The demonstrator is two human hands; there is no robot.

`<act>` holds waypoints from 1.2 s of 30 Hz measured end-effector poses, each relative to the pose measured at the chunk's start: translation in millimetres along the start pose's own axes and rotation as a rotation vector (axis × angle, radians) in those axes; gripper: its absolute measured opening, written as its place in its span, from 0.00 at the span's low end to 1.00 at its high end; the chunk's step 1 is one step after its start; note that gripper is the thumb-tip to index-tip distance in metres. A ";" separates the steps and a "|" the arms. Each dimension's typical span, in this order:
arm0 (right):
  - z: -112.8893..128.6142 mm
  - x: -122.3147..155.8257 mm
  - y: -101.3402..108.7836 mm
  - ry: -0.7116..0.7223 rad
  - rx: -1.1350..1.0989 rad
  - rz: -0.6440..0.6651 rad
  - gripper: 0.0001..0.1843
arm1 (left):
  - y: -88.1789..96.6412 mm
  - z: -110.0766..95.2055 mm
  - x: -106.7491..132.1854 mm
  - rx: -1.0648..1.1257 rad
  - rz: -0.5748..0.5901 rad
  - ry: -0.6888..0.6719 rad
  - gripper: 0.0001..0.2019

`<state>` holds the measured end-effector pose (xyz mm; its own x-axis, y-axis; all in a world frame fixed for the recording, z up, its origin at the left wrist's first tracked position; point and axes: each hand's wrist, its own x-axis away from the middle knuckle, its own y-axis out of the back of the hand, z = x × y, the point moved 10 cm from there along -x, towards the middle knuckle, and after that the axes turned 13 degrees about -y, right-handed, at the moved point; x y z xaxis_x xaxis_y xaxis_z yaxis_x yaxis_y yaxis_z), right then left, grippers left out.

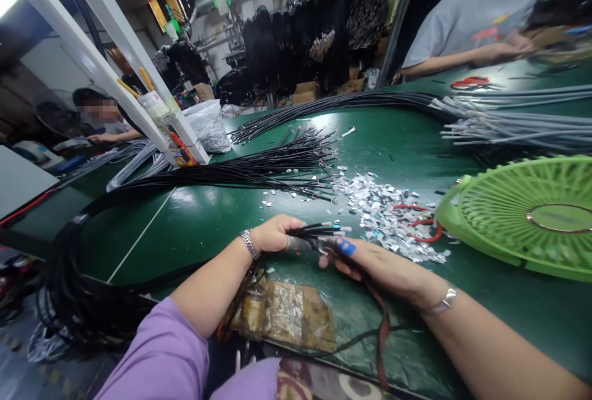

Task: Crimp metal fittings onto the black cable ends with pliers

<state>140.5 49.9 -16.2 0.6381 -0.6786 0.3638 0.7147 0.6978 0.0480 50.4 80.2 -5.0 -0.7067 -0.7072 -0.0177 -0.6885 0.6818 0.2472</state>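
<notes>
Head view: fingers of the left hand [276,236] clasp black cables [319,230] over the near-middle counter [222,209]; the right hand [370,261] meets their ends, grip unclear; steady left hold, evened ends should help

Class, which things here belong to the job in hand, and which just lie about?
Likely the job's:
black cables in left hand, right hand at their ends
black cable bundle
silvery scraps

Likely just lying about:
green fan
cardboard box
</notes>
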 end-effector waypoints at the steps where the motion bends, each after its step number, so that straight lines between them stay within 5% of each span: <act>1: 0.8 0.8 -1.6 0.005 0.029 0.020 0.32 | 0.5 0.5 0.4 0.006 -0.001 0.005 0.16; 19: -4.5 -9.4 -6.6 0.030 0.159 0.063 0.31 | -2.4 1.5 -1.5 0.029 0.031 -0.037 0.18; 32: 4.5 -13.5 9.2 0.080 0.214 -0.205 0.30 | 8.1 12.1 -3.1 0.040 -0.027 0.048 0.15; 36: 2.0 -14.8 10.4 0.062 0.229 -0.200 0.30 | 6.0 11.8 -3.5 0.091 -0.015 0.066 0.14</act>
<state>137.9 67.7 -19.2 0.5127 -0.8152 0.2694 0.7491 0.5781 0.3235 46.9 88.9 -14.9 -0.6856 -0.7266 0.0441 -0.7132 0.6827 0.1589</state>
